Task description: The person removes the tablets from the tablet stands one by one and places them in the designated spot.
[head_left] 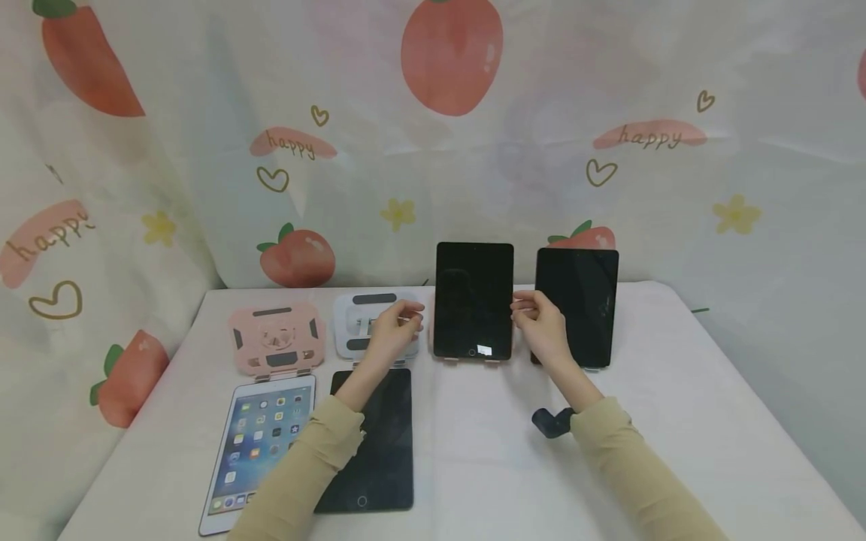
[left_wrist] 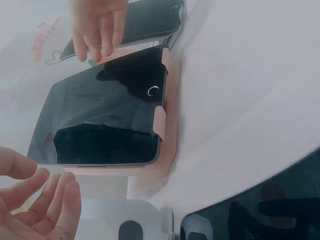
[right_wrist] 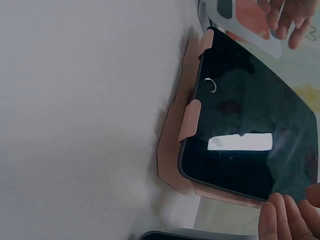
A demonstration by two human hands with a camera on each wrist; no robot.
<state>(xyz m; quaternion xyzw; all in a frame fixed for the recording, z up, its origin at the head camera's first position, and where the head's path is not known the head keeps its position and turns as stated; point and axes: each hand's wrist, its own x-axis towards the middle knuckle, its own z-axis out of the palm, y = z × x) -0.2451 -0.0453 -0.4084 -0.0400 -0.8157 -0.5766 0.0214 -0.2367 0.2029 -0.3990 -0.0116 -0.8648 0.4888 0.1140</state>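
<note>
A black tablet (head_left: 473,300) stands upright, leaning back on a pink tablet stand (right_wrist: 172,150) whose two lower lips hold its bottom edge. My left hand (head_left: 392,330) hovers left of this tablet, fingers relaxed and holding nothing, a small gap from its edge. On the other side, my right hand (head_left: 543,327) has its fingertips at the tablet's right edge; I cannot tell whether they touch. Its fingers (right_wrist: 282,215) are nearly straight. Behind that hand, a second black tablet (head_left: 590,300) stands upright, its support mostly hidden.
At the left, a pink stand (head_left: 277,338) and a white stand (head_left: 373,299) lie on the white-covered table (head_left: 487,466). In front of them lie a white tablet (head_left: 260,428) with its screen lit and a black tablet (head_left: 389,443). A patterned curtain (head_left: 433,180) hangs behind.
</note>
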